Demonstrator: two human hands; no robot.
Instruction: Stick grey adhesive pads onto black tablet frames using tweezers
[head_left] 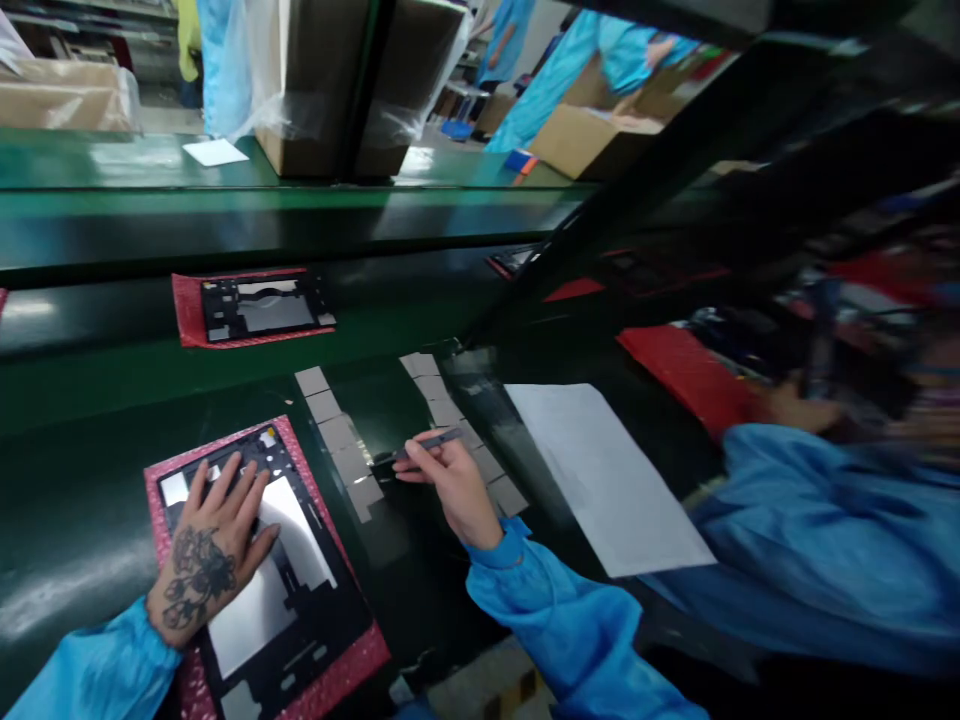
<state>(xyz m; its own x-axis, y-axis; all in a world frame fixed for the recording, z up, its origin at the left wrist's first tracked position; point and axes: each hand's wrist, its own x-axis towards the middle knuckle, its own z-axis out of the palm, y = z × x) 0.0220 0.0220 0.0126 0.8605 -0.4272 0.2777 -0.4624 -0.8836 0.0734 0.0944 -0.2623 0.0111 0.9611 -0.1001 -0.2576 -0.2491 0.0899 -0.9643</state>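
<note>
My left hand point(214, 550) lies flat, fingers spread, on a black tablet panel point(322, 610) with bright silvery areas. Under the panel is a pink bubble-wrap sheet point(352, 655). My right hand point(454, 485) pinches dark tweezers point(441, 438), their tips pointing left toward a row of grey rectangular pads point(337, 432) stuck on the green bench. A second row of similar pads point(442, 410) runs behind and beside the right hand. Whether the tweezer tips hold anything is too small to tell.
Another panel point(274, 305) rests on red wrap farther back. A white sheet point(600, 480) lies to the right, near a co-worker's blue sleeve point(810, 500) and a red bubble-wrap bag point(686, 375). Cardboard boxes point(319, 90) stand beyond the raised ledge; a dark post point(592, 220) slants across.
</note>
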